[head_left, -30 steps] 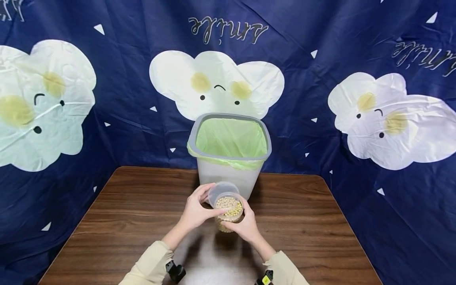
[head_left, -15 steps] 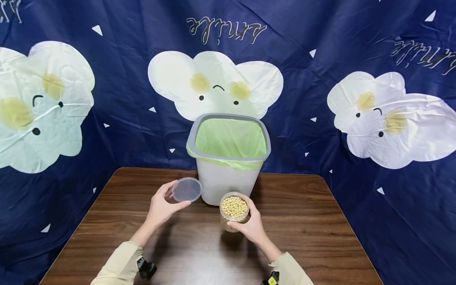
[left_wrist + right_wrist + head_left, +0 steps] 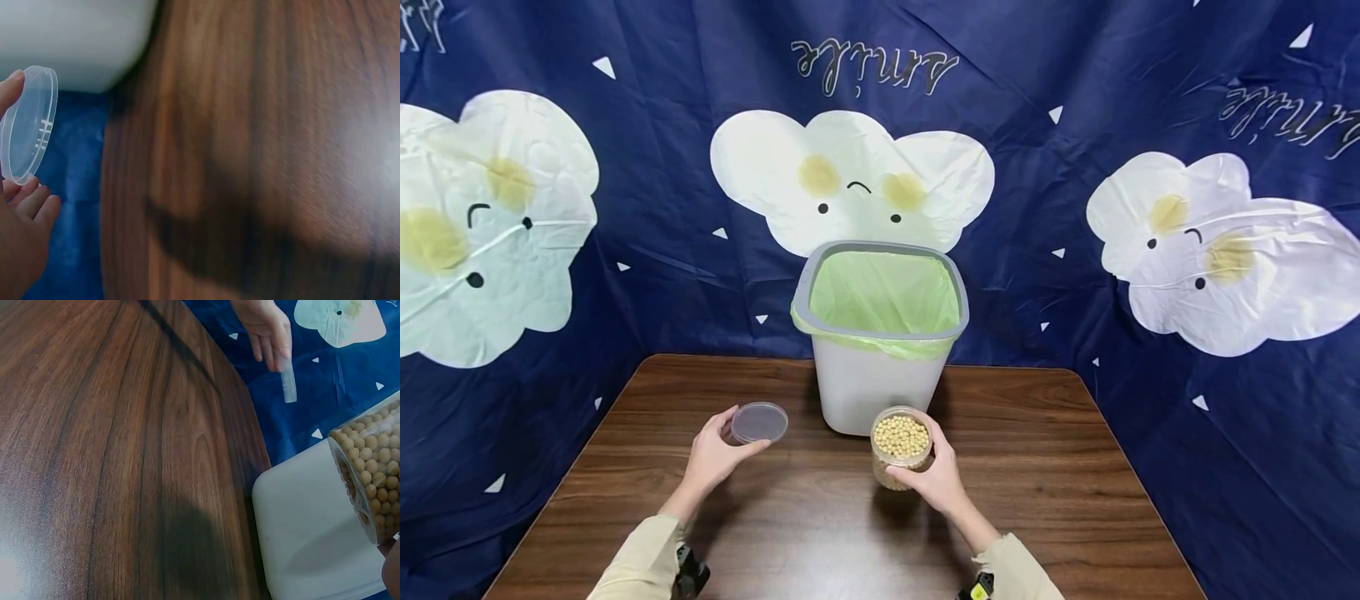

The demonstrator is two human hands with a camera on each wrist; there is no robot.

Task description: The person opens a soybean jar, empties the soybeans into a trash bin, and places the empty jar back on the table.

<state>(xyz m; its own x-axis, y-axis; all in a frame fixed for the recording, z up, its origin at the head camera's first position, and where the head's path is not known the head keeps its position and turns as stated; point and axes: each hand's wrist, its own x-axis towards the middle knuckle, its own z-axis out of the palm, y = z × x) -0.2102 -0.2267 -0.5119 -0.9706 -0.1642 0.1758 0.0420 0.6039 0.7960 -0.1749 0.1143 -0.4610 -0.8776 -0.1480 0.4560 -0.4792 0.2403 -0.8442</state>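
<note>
Clear lid [image 3: 760, 422] off!
I see left hand [image 3: 713, 454] pinching it, right hand [image 3: 938, 472] gripping the jar [image 3: 881, 463] upright, likely to keep soybeans [image 3: 901, 437] in.

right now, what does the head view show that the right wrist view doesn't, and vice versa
Only the head view: the green liner inside the bin, and the pale sleeves.

Only the right wrist view: the underside of the filled jar.

Both: the left hand pinching the clear lid, the right hand (a sliver in the wrist view) gripping the jar, the bin's side, the wooden table and the blue cloth.
</note>
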